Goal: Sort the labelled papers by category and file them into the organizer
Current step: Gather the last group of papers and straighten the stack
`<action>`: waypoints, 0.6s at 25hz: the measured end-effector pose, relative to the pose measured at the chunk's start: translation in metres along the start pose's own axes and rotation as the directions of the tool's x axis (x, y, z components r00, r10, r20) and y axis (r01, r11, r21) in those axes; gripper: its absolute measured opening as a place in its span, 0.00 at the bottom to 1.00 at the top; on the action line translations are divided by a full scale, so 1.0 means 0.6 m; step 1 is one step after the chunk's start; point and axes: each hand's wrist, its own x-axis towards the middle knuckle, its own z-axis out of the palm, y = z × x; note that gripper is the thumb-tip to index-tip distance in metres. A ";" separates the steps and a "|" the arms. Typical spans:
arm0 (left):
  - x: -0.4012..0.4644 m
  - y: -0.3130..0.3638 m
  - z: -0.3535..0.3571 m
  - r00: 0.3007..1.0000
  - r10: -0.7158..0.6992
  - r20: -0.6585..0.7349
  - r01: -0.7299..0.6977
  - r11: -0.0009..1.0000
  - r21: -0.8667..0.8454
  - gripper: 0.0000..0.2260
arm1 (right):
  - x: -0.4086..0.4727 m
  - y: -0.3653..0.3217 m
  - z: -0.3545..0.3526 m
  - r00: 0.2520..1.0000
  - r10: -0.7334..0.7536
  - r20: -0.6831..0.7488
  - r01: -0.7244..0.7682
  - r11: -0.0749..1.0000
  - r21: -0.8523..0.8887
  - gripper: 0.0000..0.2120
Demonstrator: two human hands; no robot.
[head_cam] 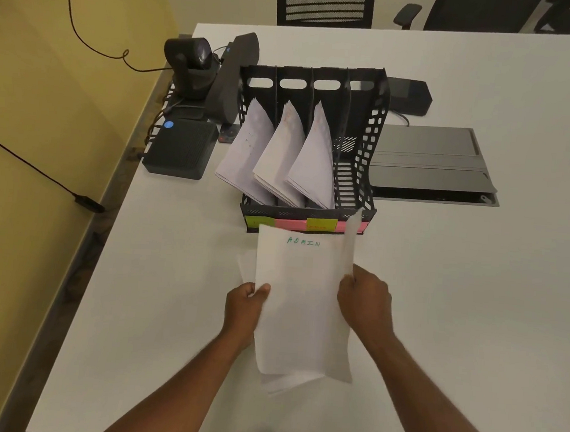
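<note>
A black mesh organizer [372, 144] with four slots stands in the middle of the white table. Its three left slots hold leaning white papers [281, 154]; the rightmost slot is bare. Coloured sticky labels [320, 224] run along its front edge. Just in front of it I hold a small stack of white papers [300, 305]; the top sheet reads "ADMIN" in green. My left hand [247, 303] grips the stack's left edge. My right hand [364, 298] pinches a single sheet [350, 241] lifted at the stack's right edge.
A black camera [191, 62], a dark speaker bar [231, 75] and a small black box [180, 148] sit left of the organizer, with cables over the table edge. A grey cable hatch [431, 162] lies to the right. Black chairs [324, 2] stand behind the table.
</note>
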 end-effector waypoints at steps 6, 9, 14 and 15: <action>-0.027 0.013 0.011 0.991 0.017 0.130 -0.004 0.995 -0.098 0.34 | -0.012 -0.068 0.052 0.958 -0.112 0.265 0.188 0.941 -0.283 0.13; -0.031 0.003 0.017 0.979 -0.036 0.200 0.086 0.965 -0.247 0.24 | -0.040 -0.093 0.104 0.921 -0.127 0.368 0.233 0.937 -0.260 0.14; -0.036 0.015 0.004 0.933 -0.149 0.329 0.261 0.908 -0.329 0.13 | -0.065 -0.075 0.123 0.843 -0.218 0.491 0.277 0.960 -0.049 0.17; -0.033 0.013 0.002 0.938 -0.141 0.316 0.237 0.928 -0.288 0.11 | -0.064 -0.063 0.122 0.831 -0.225 0.509 0.249 0.968 0.022 0.16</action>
